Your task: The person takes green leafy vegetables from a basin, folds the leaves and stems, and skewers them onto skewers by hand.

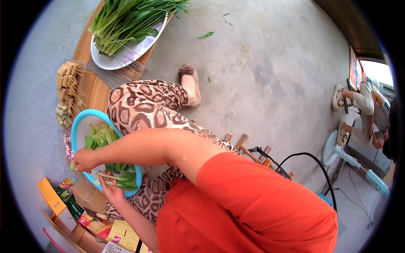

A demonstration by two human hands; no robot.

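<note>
My left hand [112, 188] is closed around a few leafy green stalks [122, 181] at the lower edge of a blue-rimmed basin [79, 122]. Just above it, my right hand [85, 160] has its fingers pinched together over the basin's left side. A thin stick [100, 170] runs from those fingers toward the greens in my left hand. A bit of green shows by the right fingertips. Inside the basin lie more leafy greens [104, 135], partly hidden by my right forearm.
On the wooden table [96, 90] are a white plate [110, 63] heaped with greens [122, 25], loose skewers [122, 72] and skewered tan pieces [66, 82]. Boxes [122, 234] stand at lower left. A fan [331, 147] and a seated person [365, 99] are at right.
</note>
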